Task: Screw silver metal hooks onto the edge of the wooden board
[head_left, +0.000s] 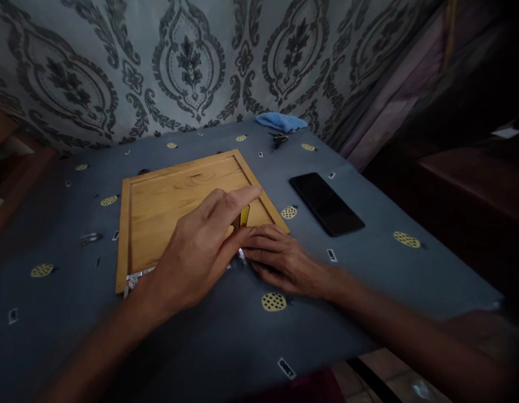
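A wooden panel with a raised frame (179, 201) lies on the table. Over its near right part is my left hand (200, 243), its index finger extended and its thumb reaching my right hand. Between thumb and fingers stands a yellow-handled tool (244, 216); its lower end is hidden. My right hand (280, 257) rests at the panel's near edge, fingers bent together around a small shiny metal fitting (241, 256), mostly covered. Another metal hinge (134, 279) sits at the panel's near left corner, partly behind my left wrist.
A black phone (326, 202) lies right of the panel. Farther back are a blue cloth (281, 121) and a small dark object (279, 139). A loose metal hinge piece (90, 239) lies to the left. Patterned cloth covers the table (351, 280); a patterned curtain (242, 61) hangs behind.
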{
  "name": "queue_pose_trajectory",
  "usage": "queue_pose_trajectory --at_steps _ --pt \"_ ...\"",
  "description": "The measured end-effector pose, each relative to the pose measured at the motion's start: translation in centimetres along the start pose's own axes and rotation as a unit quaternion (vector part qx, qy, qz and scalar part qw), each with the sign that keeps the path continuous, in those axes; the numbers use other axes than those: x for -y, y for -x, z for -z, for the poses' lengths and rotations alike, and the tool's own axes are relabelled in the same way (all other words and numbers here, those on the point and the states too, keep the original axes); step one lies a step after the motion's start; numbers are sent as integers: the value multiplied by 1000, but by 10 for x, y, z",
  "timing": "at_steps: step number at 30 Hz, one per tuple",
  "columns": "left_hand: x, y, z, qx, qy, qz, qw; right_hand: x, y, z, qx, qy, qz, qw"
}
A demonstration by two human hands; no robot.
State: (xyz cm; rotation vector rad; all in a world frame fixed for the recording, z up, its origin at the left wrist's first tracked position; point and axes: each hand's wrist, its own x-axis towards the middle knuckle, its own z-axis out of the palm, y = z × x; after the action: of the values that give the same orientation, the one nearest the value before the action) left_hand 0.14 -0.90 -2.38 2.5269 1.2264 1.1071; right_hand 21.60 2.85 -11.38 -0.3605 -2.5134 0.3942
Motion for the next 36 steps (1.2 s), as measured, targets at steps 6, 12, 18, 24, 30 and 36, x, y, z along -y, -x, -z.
queue_pose_trajectory --at_steps 6,12,18,24,30,36 --pt "-1 1 1 -8 18 6 1000 0 0 1 6 -6 -10 1000" --pt "-2 -1 3 6 27 11 1000 0 0 1 9 -15 -10 1000" --pt "0 0 0 -3 -6 17 1000 -1 0 0 -5 -7 -4 1000" --pt "-3 0 3 6 0 29 1000 1 -1 2 8 -12 -13 1000" --pt "-3 -1 4 14 0 24 1000 -1 0 0 5 -14 -12 1000" --pt "-3 0 2 9 -3 16 1000 -1 2 -1 5 -12 -12 1000"
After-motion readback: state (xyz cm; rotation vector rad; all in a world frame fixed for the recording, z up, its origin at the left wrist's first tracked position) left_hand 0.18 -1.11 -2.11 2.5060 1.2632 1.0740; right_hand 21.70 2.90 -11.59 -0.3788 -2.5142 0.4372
